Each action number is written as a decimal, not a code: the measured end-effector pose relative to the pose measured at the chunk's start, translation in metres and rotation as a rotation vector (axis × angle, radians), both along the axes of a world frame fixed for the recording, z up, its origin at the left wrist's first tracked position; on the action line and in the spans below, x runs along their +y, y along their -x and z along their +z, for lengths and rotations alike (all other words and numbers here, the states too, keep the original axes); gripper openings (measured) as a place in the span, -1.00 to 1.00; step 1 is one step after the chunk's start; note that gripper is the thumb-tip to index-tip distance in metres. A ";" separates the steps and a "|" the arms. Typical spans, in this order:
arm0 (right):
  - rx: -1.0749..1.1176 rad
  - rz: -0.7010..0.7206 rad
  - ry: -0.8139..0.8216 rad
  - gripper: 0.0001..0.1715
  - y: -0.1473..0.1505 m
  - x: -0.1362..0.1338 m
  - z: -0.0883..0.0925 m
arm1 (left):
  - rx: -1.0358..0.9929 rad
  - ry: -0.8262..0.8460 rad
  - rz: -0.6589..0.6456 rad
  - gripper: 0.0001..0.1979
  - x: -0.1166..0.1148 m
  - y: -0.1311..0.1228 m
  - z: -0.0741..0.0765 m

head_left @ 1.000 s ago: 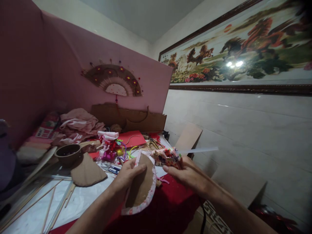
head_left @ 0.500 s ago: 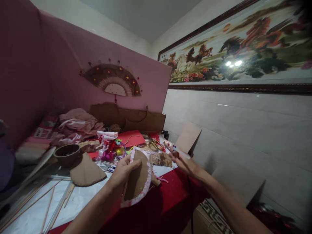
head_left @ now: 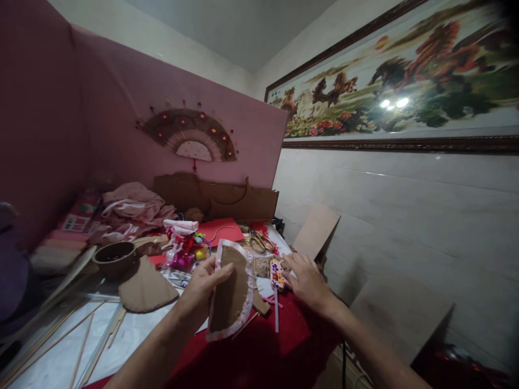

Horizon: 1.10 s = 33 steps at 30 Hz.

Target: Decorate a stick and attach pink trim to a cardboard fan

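My left hand (head_left: 206, 283) grips a half-round cardboard piece (head_left: 233, 286) by its straight edge, thumb on top. A white, faintly patterned strip of fabric borders the cardboard. To the right, my right hand (head_left: 308, 281) is open, fingers stretched out beside a glue gun (head_left: 277, 274) with a colourful flower pattern. A clear glue stick (head_left: 276, 313) sticks out of its rear towards me. The thumb is at the gun's side; whether it touches is hard to tell. Behind the gun lies a small brown mottled piece (head_left: 263, 266).
Gold-handled scissors (head_left: 261, 242) and red paper (head_left: 223, 231) lie farther back. At left are a brown bowl (head_left: 114, 259), a fan-shaped cardboard piece (head_left: 146, 286) and thin sticks (head_left: 83, 348). A decorated fan (head_left: 190, 132) is on the pink panel. Red cloth (head_left: 259, 359) covers the table's front.
My right hand has brought the glue gun down and left onto the table, and its fingers have come off it. My left hand keeps the cardboard piece in nearly the same place.
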State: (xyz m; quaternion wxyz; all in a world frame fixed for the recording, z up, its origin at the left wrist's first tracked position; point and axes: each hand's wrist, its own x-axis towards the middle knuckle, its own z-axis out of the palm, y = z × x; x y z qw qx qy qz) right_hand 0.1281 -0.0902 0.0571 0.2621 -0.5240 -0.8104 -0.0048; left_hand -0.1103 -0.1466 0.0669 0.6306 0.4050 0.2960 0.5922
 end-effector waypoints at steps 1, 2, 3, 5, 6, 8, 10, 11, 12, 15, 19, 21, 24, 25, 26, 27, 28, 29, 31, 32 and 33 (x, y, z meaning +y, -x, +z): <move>0.138 0.068 -0.026 -0.67 0.008 -0.005 0.006 | -0.016 -0.022 -0.020 -0.71 0.000 0.000 0.001; 0.297 0.147 -0.020 -0.67 0.018 -0.010 0.011 | -0.031 -0.044 -0.043 -0.70 -0.001 0.000 0.001; 0.459 0.215 0.016 -0.68 0.028 -0.015 0.015 | -0.043 -0.061 -0.064 -0.69 -0.001 0.001 0.002; 0.732 0.285 0.159 -0.69 0.049 -0.021 0.021 | -0.055 -0.075 -0.094 -0.69 -0.002 0.002 0.002; 0.830 0.315 0.246 -0.68 0.058 -0.023 0.022 | -0.055 -0.075 -0.103 -0.70 -0.002 0.002 0.002; 0.958 0.372 0.369 -0.69 0.075 -0.024 0.022 | -0.047 -0.077 -0.108 -0.72 -0.003 0.004 0.002; 1.064 0.430 0.487 -0.68 0.086 -0.023 0.020 | -0.030 -0.085 -0.108 -0.72 -0.003 0.005 0.003; 1.115 0.467 0.561 -0.68 0.089 -0.023 0.020 | -0.022 -0.091 -0.104 -0.73 -0.003 0.005 0.004; 1.161 0.505 0.636 -0.69 0.092 -0.023 0.019 | -0.012 -0.094 -0.098 -0.74 -0.003 0.005 0.004; 1.224 0.575 0.773 -0.72 0.093 -0.022 0.015 | 0.019 -0.101 -0.084 -0.77 -0.001 0.006 0.004; 1.194 0.554 0.732 -0.64 0.089 -0.019 0.009 | 0.057 -0.137 -0.087 -0.78 0.002 0.007 0.000; 1.158 0.530 0.696 -0.59 0.087 -0.018 0.006 | 0.083 -0.157 -0.084 -0.76 0.003 0.007 -0.002; 1.116 0.520 0.627 -0.53 0.086 -0.020 0.005 | 0.109 -0.175 -0.075 -0.77 0.003 0.007 -0.003; 1.106 0.524 0.600 -0.52 0.086 -0.021 0.006 | 0.116 -0.178 -0.073 -0.79 0.003 0.007 -0.003; 1.096 0.528 0.574 -0.50 0.086 -0.023 0.007 | 0.124 -0.180 -0.070 -0.80 0.003 0.007 -0.003; 1.082 0.529 0.548 -0.49 0.086 -0.024 0.008 | 0.134 -0.184 -0.063 -0.81 0.003 0.007 -0.003; 1.063 0.530 0.523 -0.48 0.086 -0.026 0.010 | 0.146 -0.190 -0.053 -0.81 0.004 0.007 -0.003; 1.039 0.528 0.500 -0.47 0.086 -0.027 0.012 | 0.159 -0.196 -0.038 -0.81 0.004 0.007 -0.004; 0.987 0.524 0.456 -0.47 0.085 -0.028 0.015 | 0.178 -0.202 -0.013 -0.80 0.005 0.007 -0.005; 0.963 0.520 0.432 -0.47 0.085 -0.029 0.015 | 0.178 -0.201 -0.008 -0.79 0.005 0.007 -0.006; 0.942 0.514 0.408 -0.47 0.085 -0.029 0.016 | 0.174 -0.199 -0.008 -0.79 0.005 0.007 -0.006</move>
